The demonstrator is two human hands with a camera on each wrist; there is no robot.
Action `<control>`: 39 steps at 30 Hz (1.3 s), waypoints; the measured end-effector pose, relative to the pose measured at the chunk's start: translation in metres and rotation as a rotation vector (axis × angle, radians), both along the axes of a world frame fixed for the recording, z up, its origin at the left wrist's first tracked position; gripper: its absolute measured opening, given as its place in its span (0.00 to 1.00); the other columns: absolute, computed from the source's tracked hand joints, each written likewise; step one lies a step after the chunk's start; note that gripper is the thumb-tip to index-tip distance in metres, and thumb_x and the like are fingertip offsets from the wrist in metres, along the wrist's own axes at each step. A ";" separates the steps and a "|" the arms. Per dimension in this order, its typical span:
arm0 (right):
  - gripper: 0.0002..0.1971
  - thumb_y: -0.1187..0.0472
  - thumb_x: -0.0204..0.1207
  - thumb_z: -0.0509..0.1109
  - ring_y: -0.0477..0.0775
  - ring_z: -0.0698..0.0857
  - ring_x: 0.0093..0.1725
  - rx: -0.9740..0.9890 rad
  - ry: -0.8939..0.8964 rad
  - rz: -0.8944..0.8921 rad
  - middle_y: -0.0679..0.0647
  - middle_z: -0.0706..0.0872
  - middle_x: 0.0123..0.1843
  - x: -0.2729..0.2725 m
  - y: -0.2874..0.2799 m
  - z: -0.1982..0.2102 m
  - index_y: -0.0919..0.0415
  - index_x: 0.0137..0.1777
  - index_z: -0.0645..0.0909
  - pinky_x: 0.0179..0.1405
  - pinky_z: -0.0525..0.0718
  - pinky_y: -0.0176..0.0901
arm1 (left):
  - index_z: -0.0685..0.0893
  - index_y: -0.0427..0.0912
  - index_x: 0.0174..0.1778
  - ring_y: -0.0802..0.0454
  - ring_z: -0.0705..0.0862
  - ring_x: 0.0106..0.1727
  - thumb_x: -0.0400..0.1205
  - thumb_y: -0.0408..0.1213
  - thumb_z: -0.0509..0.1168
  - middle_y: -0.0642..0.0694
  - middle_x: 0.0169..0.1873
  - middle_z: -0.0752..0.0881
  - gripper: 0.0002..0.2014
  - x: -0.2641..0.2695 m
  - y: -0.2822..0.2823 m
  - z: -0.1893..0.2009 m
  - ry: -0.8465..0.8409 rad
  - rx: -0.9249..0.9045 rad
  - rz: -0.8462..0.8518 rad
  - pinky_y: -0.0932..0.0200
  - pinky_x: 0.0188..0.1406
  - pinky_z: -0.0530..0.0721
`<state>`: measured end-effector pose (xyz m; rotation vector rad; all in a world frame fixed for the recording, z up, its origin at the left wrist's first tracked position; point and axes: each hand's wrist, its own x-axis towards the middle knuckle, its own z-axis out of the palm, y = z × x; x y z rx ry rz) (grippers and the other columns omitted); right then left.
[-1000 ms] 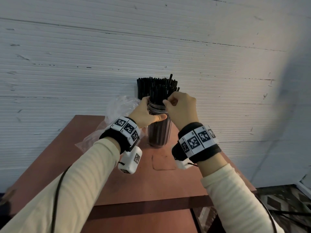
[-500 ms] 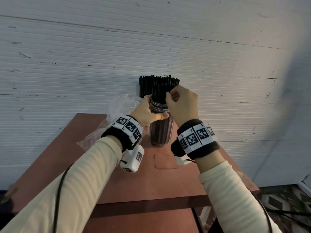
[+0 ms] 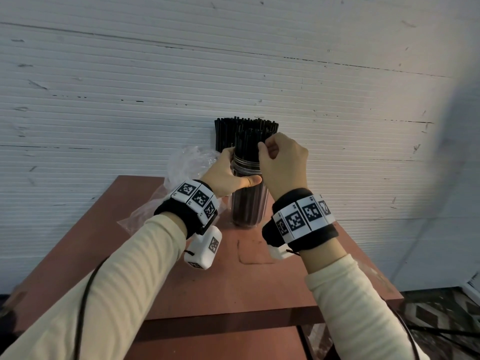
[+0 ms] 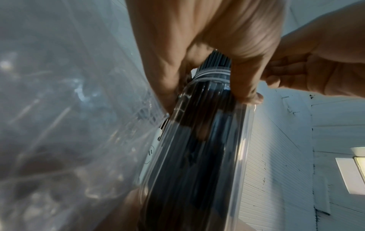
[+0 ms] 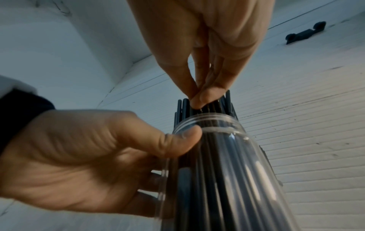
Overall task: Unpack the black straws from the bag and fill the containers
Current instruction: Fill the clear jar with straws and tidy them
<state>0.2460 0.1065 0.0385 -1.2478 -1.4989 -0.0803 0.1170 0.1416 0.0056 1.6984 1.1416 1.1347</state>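
A clear plastic container (image 3: 249,203) packed with black straws (image 3: 246,141) stands upright at the far end of the red-brown table (image 3: 259,287). My left hand (image 3: 235,172) grips it just below the rim, thumb across the front. My right hand (image 3: 261,147) is at the straw tops, thumb and forefinger pinching one tip. In the right wrist view that pinch (image 5: 197,100) sits on the straw ends (image 5: 184,107) above the container's rim (image 5: 217,118). In the left wrist view my left hand (image 4: 207,87) wraps the container (image 4: 197,148). A second bunch of straws (image 3: 223,131) stands just behind.
A crumpled clear plastic bag (image 3: 187,165) lies left of the container against the white ribbed wall (image 3: 104,100); it fills the left half of the left wrist view (image 4: 69,109). The table's near edge (image 3: 233,318) is below my forearms. Patterned floor (image 3: 441,315) shows at right.
A straw that stuck up above the bunch a second ago now sits level with the others. My right hand stayed at the straw tops. The left hand kept its grip.
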 end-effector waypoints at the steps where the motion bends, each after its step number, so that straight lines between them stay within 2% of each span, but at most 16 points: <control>1: 0.07 0.61 0.79 0.68 0.50 0.82 0.37 -0.020 -0.008 -0.001 0.55 0.85 0.37 0.001 0.000 -0.001 0.63 0.41 0.83 0.31 0.72 0.24 | 0.61 0.41 0.79 0.57 0.78 0.66 0.72 0.32 0.78 0.51 0.63 0.80 0.42 0.000 0.000 0.000 0.002 0.004 -0.001 0.65 0.62 0.74; 4: 0.07 0.61 0.80 0.69 0.49 0.82 0.37 -0.080 -0.014 0.010 0.54 0.86 0.37 0.003 -0.002 -0.006 0.62 0.42 0.84 0.30 0.71 0.21 | 0.60 0.40 0.79 0.58 0.78 0.64 0.74 0.32 0.77 0.49 0.65 0.79 0.42 0.002 -0.001 0.000 0.016 0.016 0.001 0.67 0.59 0.74; 7: 0.05 0.59 0.76 0.73 0.50 0.83 0.40 -0.033 0.005 0.062 0.53 0.85 0.39 0.005 -0.005 -0.008 0.59 0.43 0.82 0.34 0.72 0.21 | 0.61 0.43 0.80 0.57 0.78 0.66 0.70 0.40 0.80 0.48 0.69 0.78 0.45 0.001 0.001 -0.001 0.018 0.023 0.015 0.62 0.66 0.75; 9: 0.13 0.55 0.71 0.78 0.50 0.81 0.41 0.045 0.043 0.105 0.54 0.83 0.43 0.011 -0.009 -0.009 0.58 0.47 0.76 0.38 0.74 0.24 | 0.63 0.44 0.79 0.55 0.80 0.67 0.65 0.46 0.82 0.46 0.70 0.77 0.49 -0.001 0.002 0.000 0.044 0.011 0.015 0.54 0.71 0.77; 11: 0.26 0.49 0.67 0.81 0.51 0.79 0.47 0.024 0.087 0.129 0.54 0.78 0.52 0.022 -0.010 -0.008 0.59 0.55 0.71 0.46 0.77 0.31 | 0.66 0.44 0.79 0.52 0.81 0.67 0.66 0.45 0.82 0.46 0.68 0.79 0.47 -0.003 0.004 -0.001 0.053 0.020 0.011 0.51 0.73 0.77; 14: 0.47 0.37 0.64 0.79 0.53 0.77 0.65 -0.288 0.055 0.170 0.56 0.69 0.71 0.042 -0.002 -0.007 0.61 0.75 0.62 0.64 0.79 0.46 | 0.70 0.41 0.76 0.52 0.78 0.70 0.66 0.43 0.83 0.48 0.69 0.79 0.44 -0.006 0.008 -0.001 0.048 0.030 0.052 0.50 0.75 0.73; 16: 0.53 0.34 0.65 0.75 0.54 0.72 0.74 -0.492 -0.004 0.251 0.55 0.66 0.78 0.050 0.005 -0.009 0.60 0.81 0.53 0.72 0.75 0.50 | 0.75 0.43 0.72 0.55 0.77 0.71 0.61 0.50 0.84 0.52 0.69 0.80 0.44 -0.010 0.008 0.000 0.045 0.024 0.029 0.49 0.77 0.71; 18: 0.47 0.39 0.71 0.73 0.48 0.72 0.73 -0.584 -0.041 0.358 0.48 0.71 0.72 0.053 0.010 -0.013 0.60 0.82 0.55 0.67 0.75 0.40 | 0.77 0.46 0.72 0.57 0.78 0.71 0.54 0.58 0.84 0.54 0.68 0.81 0.49 -0.013 0.009 -0.001 0.038 0.009 -0.010 0.47 0.77 0.71; 20: 0.39 0.44 0.74 0.74 0.45 0.77 0.68 -0.593 -0.001 0.427 0.44 0.76 0.66 0.053 0.014 -0.019 0.56 0.79 0.60 0.59 0.80 0.35 | 0.73 0.45 0.76 0.57 0.75 0.73 0.58 0.52 0.84 0.53 0.71 0.79 0.50 -0.015 0.009 0.000 0.052 -0.009 -0.028 0.46 0.78 0.70; 22: 0.35 0.45 0.72 0.76 0.46 0.81 0.65 -0.587 0.115 0.441 0.44 0.80 0.62 0.055 0.017 -0.021 0.52 0.76 0.66 0.56 0.87 0.44 | 0.71 0.44 0.78 0.56 0.74 0.75 0.62 0.42 0.83 0.51 0.73 0.78 0.47 -0.014 0.011 0.002 0.088 -0.011 -0.059 0.45 0.79 0.69; 25: 0.33 0.45 0.69 0.79 0.47 0.85 0.58 -0.571 0.215 0.424 0.48 0.83 0.59 0.063 0.022 -0.021 0.49 0.71 0.71 0.53 0.89 0.52 | 0.71 0.44 0.78 0.53 0.75 0.74 0.65 0.39 0.79 0.49 0.72 0.78 0.43 -0.007 0.013 0.010 0.134 0.034 -0.053 0.49 0.77 0.71; 29: 0.32 0.48 0.66 0.81 0.46 0.86 0.56 -0.468 0.311 0.365 0.50 0.84 0.58 0.085 0.026 -0.019 0.49 0.69 0.74 0.47 0.88 0.43 | 0.73 0.46 0.71 0.55 0.76 0.69 0.74 0.36 0.76 0.48 0.67 0.79 0.30 0.008 0.024 0.016 -0.054 0.289 0.350 0.62 0.69 0.72; 32: 0.31 0.49 0.68 0.81 0.46 0.86 0.53 -0.418 0.381 0.276 0.50 0.84 0.56 0.104 0.031 -0.018 0.51 0.69 0.74 0.41 0.85 0.38 | 0.70 0.41 0.73 0.59 0.71 0.69 0.72 0.38 0.78 0.46 0.70 0.73 0.35 0.020 0.037 0.012 -0.084 0.434 0.483 0.75 0.68 0.64; 35: 0.35 0.49 0.67 0.81 0.51 0.84 0.59 -0.377 0.432 0.179 0.48 0.82 0.57 0.122 0.041 -0.021 0.52 0.73 0.71 0.55 0.87 0.50 | 0.63 0.36 0.78 0.58 0.64 0.74 0.71 0.37 0.79 0.42 0.75 0.66 0.43 0.024 0.055 0.005 -0.058 0.469 0.546 0.87 0.65 0.51; 37: 0.36 0.51 0.68 0.80 0.50 0.82 0.61 -0.349 0.441 0.126 0.48 0.80 0.58 0.131 0.050 -0.023 0.52 0.75 0.69 0.61 0.84 0.51 | 0.57 0.34 0.82 0.51 0.59 0.82 0.71 0.38 0.79 0.40 0.80 0.61 0.48 0.022 0.067 -0.001 -0.040 0.401 0.577 0.78 0.73 0.49; 39: 0.36 0.53 0.70 0.80 0.46 0.79 0.59 -0.333 0.447 0.093 0.48 0.78 0.60 0.137 0.060 -0.025 0.54 0.77 0.68 0.62 0.81 0.46 | 0.53 0.35 0.83 0.47 0.56 0.84 0.71 0.40 0.80 0.40 0.83 0.58 0.51 0.017 0.078 -0.010 0.009 0.300 0.596 0.64 0.80 0.52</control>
